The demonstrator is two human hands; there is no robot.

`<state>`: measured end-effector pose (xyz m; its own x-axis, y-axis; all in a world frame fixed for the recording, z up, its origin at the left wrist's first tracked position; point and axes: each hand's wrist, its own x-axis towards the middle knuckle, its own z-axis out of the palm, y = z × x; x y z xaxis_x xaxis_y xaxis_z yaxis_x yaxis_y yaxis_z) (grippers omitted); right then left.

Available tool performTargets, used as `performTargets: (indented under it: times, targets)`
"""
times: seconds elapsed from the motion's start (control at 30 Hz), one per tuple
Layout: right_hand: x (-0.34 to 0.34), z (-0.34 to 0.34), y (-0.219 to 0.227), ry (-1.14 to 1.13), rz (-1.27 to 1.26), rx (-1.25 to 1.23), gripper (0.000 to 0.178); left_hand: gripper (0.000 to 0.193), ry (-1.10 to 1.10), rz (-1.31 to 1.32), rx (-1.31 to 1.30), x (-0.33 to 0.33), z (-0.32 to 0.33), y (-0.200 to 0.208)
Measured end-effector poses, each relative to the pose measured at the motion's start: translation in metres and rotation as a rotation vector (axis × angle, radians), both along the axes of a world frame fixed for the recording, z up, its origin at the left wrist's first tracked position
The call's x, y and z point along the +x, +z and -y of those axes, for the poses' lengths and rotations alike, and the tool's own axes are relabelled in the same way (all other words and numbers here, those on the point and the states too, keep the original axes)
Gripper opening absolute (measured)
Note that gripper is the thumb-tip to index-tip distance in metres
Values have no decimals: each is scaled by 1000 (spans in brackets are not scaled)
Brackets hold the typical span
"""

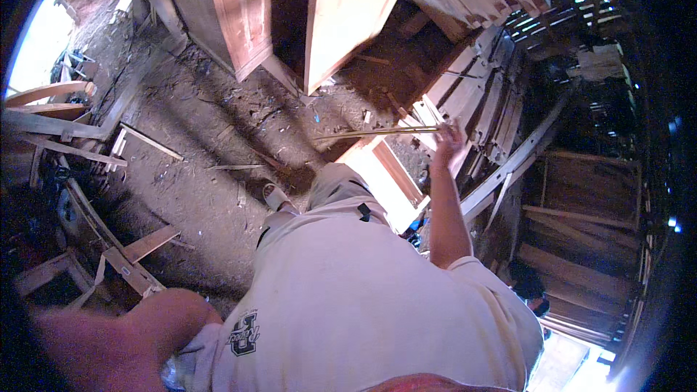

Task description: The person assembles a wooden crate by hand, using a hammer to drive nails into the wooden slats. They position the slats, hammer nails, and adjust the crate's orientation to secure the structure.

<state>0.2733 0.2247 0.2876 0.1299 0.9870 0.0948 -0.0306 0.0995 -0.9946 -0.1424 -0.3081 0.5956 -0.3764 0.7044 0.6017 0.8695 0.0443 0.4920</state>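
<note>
My right hand point(450, 139) is raised in front of me at the right, its fingers closed around one end of a long, thin, yellowish strip point(377, 133). The strip reaches out level to the left, above the dirt floor; whether it is wood or a measuring tape I cannot make out. Below that hand stands a brightly lit wooden panel point(396, 192) with a frame-like edge, close by my leg. My left arm point(156, 323) is bent at the lower left, blurred and near the camera, and the hand itself does not show.
Tall wooden door panels point(348, 11) lean ahead of me. At the right are stacked boards point(472, 94) and a long slanting beam point(523, 156). Offcuts point(152, 141) lie on the dirt floor point(196, 196), and wooden frames and planks point(131, 272) crowd the left.
</note>
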Motion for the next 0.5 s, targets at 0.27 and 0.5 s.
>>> performTargets:
  times: [0.27, 0.5]
  targets:
    - [0, -75, 31, -42, 445, 309, 47, 55, 81, -239, -69, 20, -29, 61]
    - [-7, -142, 37, 19, 771, 442, 43, 54, 208, -299, -129, 37, -85, 85]
